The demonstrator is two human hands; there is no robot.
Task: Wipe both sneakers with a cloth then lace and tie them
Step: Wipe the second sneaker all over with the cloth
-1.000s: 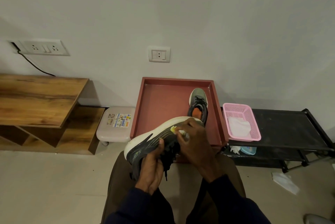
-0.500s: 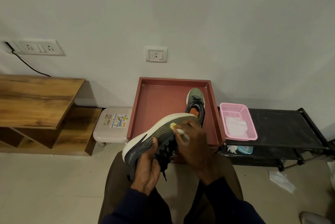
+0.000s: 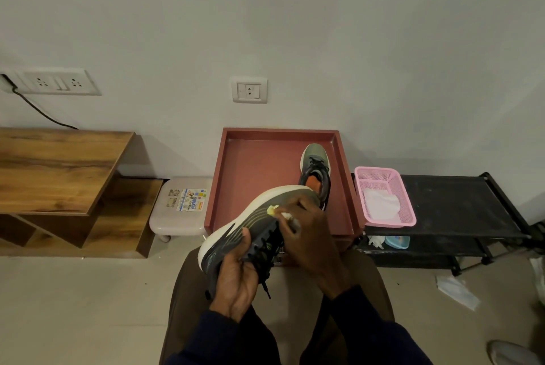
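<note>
Far left on the wall, a double socket with a black cable trailing down behind a wooden shelf; beside that, low against the wall, a pale stool with a printed sticker on its top; above and to the right, a single wall switch.

At centre, a red tray against the wall; inside it, along the right wall of the tray, the second sneaker, upright, toe toward the wall, laces loose.

In front of the tray, over the lap, the held sneaker, tipped on its side with the white sole turned up and to the left; left hand clasped round it from below, thumb laid on the grey upper; a black lace dangling beside that hand; right hand with fingers curled over a small white and yellow cloth, pressing it against the side of the upper; most of the cloth hidden under the fingers.

Just right of the tray, a pink basket holding a white rag, set on the left end of a black rack; further right, on the floor, a scrap of white paper.
</note>
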